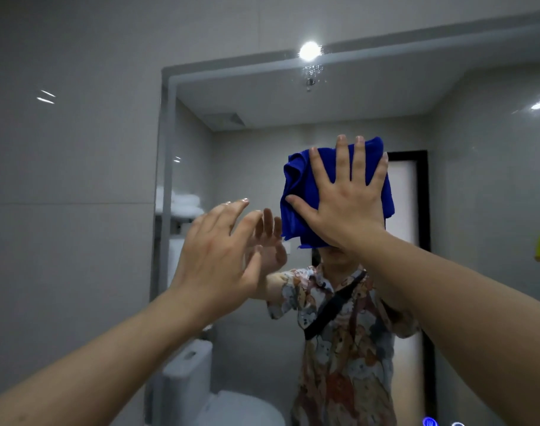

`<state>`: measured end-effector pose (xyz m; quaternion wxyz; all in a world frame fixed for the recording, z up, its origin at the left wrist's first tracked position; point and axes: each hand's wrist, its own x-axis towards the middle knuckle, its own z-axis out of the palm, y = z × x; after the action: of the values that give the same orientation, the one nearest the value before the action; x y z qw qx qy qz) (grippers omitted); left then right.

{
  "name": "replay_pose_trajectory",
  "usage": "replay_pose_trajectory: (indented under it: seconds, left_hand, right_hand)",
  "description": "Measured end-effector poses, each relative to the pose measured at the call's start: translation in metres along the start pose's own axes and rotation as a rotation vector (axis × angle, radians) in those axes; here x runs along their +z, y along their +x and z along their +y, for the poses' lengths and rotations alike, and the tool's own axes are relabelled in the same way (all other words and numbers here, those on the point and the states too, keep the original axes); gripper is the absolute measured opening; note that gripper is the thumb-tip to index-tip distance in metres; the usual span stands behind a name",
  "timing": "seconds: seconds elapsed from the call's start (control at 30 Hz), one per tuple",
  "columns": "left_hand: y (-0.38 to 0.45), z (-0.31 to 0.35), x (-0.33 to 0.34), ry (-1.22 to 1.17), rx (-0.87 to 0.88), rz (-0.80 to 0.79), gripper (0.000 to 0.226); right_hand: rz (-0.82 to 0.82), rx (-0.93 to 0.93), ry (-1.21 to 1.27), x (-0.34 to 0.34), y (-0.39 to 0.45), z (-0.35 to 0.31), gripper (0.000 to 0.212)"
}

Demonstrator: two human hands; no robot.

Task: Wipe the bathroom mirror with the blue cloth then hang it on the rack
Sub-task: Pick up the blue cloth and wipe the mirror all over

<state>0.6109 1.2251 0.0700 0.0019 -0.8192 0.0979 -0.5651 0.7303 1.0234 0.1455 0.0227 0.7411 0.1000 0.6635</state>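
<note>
The bathroom mirror fills the right part of the head view; its left edge runs down near the middle. A crumpled blue cloth lies flat against the glass at about head height. My right hand presses on the cloth with straight, spread fingers. My left hand is raised left of the cloth, fingers relaxed and slightly bent, holding nothing, close to the glass. No rack can be made out outside the mirror.
Grey glossy wall tiles cover the wall left of the mirror. The reflection shows a person in a patterned shirt, a toilet at the bottom, a shelf with folded white towels, a ceiling lamp and a dark-framed doorway.
</note>
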Motion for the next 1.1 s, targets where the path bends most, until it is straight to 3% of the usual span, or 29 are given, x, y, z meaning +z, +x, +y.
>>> replay_pose_trajectory:
  seconds: [0.2,0.37,0.63,0.83,1.1]
  left_hand:
    - [-0.011,-0.035,0.001,-0.004,-0.026,0.032,0.052]
    - [-0.027,-0.078,0.001,-0.052,-0.069,0.048,0.049]
    - [-0.035,-0.177,-0.004,-0.100,0.004,0.107,0.051]
    - [-0.029,-0.222,-0.008,-0.126,0.034,0.136,0.049]
    - [-0.010,-0.229,-0.005,-0.190,0.075,0.176,0.054]
  right_hand:
    - [-0.016,-0.041,0.014,0.003,0.009,-0.043,0.097]
    - [-0.001,-0.086,0.029,0.014,0.008,-0.122,0.096]
    - [0.022,-0.058,0.022,0.031,0.036,-0.223,0.093]
    - [0.020,-0.050,-0.001,0.033,0.063,-0.252,0.093]
    - [0.022,-0.085,0.016,0.028,0.104,-0.264,0.093]
